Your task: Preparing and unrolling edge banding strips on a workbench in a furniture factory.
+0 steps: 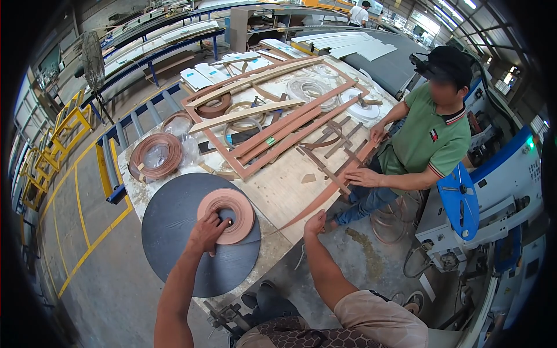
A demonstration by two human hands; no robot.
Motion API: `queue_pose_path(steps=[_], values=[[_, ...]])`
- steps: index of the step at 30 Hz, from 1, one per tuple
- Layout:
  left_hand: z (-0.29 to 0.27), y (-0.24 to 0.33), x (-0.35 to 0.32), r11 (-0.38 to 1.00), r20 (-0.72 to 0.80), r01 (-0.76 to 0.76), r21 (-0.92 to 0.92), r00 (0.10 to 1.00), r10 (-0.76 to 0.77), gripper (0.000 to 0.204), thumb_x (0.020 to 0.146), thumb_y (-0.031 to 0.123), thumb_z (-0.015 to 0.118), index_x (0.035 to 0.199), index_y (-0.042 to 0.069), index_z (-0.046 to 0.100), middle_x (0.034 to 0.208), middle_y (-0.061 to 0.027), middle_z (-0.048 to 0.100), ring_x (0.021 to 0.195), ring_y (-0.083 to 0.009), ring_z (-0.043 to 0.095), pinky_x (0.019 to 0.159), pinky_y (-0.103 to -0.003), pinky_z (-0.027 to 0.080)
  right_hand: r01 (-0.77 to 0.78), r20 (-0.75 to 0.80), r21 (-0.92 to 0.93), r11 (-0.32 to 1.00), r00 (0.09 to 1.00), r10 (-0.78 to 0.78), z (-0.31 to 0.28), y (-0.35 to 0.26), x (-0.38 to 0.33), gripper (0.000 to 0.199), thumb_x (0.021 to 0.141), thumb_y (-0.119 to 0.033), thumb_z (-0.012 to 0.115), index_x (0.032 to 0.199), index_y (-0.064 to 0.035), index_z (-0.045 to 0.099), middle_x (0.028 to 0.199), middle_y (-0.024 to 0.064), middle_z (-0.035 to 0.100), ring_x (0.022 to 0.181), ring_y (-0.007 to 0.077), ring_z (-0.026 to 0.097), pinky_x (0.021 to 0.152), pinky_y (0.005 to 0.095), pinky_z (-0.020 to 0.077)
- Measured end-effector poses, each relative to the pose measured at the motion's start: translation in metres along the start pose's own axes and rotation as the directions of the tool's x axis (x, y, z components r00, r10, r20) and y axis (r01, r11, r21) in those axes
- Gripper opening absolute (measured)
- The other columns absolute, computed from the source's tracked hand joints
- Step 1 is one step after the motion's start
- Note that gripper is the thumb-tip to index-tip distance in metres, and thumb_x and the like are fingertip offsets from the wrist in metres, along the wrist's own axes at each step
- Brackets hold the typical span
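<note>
My left hand (209,231) grips a roll of reddish-brown edge banding (239,200), its fingers curled over the ring into the centre hole. Beneath the roll lies a large dark grey disc (168,232) at the near left corner of the table. My right hand (315,224) is closed at the table's near edge, beside a curved reddish wooden strip (316,202); whatever it may hold is hidden. A co-worker in a green shirt (432,124) stands across to the right, with one hand (364,177) on the strip and the other (378,133) at its far end.
The worktable (272,200) carries a reddish wooden frame (246,171), clamps (325,165), another brown banding roll (155,155) and white coils (310,90). A roller conveyor (136,124) runs along the left. A machine with a blue panel (458,197) stands at right.
</note>
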State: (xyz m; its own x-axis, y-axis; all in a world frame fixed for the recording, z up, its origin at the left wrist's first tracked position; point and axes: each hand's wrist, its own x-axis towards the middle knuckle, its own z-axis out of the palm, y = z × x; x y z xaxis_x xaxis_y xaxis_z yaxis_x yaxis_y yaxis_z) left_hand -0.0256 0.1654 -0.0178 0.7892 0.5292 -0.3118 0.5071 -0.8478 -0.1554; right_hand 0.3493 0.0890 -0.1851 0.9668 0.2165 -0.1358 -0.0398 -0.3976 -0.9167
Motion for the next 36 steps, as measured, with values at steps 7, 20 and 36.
queue_pose_path(steps=[7, 20, 36], values=[[-0.001, -0.001, 0.000, 1.000, -0.013, -0.001, -0.018, 1.000, 0.000, 0.130, 0.040, 0.042, 0.098, 0.153, 0.012, 0.039, 0.124, -0.0076, 0.065, 0.131, -0.0253, 0.052, 0.131, -0.041, 0.012, 0.003, 0.029, -0.011, 1.000, 1.000, -0.003, 0.000, 0.004, 0.006, 0.063, 0.109, -0.045, 0.032, 0.129, 0.0099, 0.057, 0.129, 0.0356, 0.059, 0.121, 0.0515, 0.053, 0.104, 0.0481, 0.0401], [0.002, -0.003, -0.001, 0.999, -0.017, 0.014, -0.051, 1.000, -0.014, 0.134, 0.040, 0.043, 0.098, 0.155, 0.013, 0.036, 0.129, -0.0089, 0.064, 0.135, -0.0263, 0.049, 0.131, -0.042, 0.011, -0.021, 0.061, 0.012, 1.000, 0.998, 0.020, 0.000, 0.006, 0.008, 0.068, 0.108, -0.048, 0.032, 0.134, 0.0109, 0.054, 0.137, 0.0351, 0.055, 0.128, 0.0495, 0.050, 0.108, 0.0466, 0.0379], [0.003, -0.002, -0.002, 1.000, 0.022, 0.009, 0.012, 1.000, -0.010, 0.136, 0.040, 0.046, 0.098, 0.157, 0.013, 0.035, 0.133, -0.0093, 0.063, 0.137, -0.0262, 0.048, 0.131, -0.043, 0.012, -0.019, -0.010, 0.007, 1.000, 1.000, 0.019, 0.000, -0.004, -0.002, 0.063, 0.107, -0.044, 0.031, 0.128, 0.0100, 0.055, 0.132, 0.0349, 0.056, 0.122, 0.0510, 0.050, 0.104, 0.0476, 0.0382]])
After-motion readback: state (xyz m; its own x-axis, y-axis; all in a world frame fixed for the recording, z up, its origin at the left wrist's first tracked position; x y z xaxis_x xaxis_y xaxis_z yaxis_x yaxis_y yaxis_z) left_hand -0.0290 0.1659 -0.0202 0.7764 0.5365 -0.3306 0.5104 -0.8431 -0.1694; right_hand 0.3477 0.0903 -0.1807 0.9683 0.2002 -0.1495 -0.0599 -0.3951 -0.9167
